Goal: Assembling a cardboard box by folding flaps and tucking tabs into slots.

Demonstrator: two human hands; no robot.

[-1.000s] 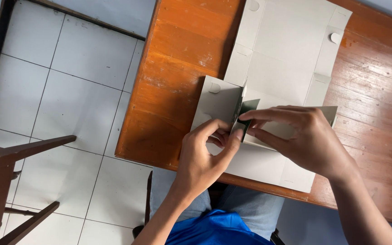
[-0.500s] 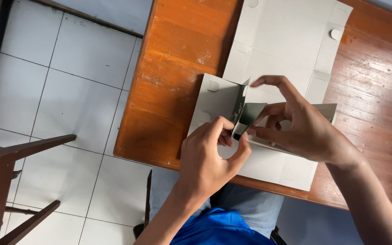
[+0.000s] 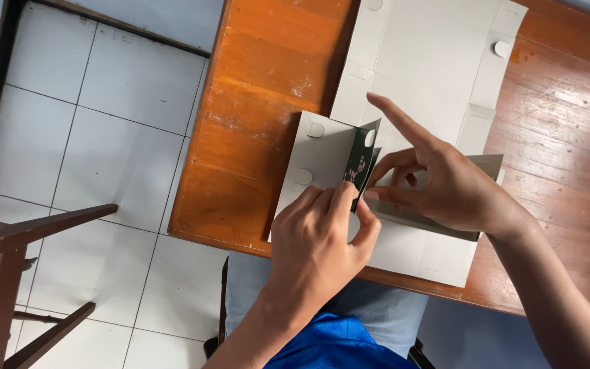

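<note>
Two hands, left hand (image 3: 319, 239) and right hand (image 3: 445, 184); two flat grey cardboard sheets, one at twelve o'clock (image 3: 431, 55), one central (image 3: 319, 160); one wooden table (image 3: 268, 82).

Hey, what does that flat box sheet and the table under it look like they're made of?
The box sheet looks like thin grey cardboard with a matte finish: it shows die-cut flaps, score lines and round tabs, and one raised flap has a dark printed side. The table looks like wood, orange-brown with visible grain and a worn varnish, scuffed pale in spots. Both hands, left and right, pinch the flap.
</note>
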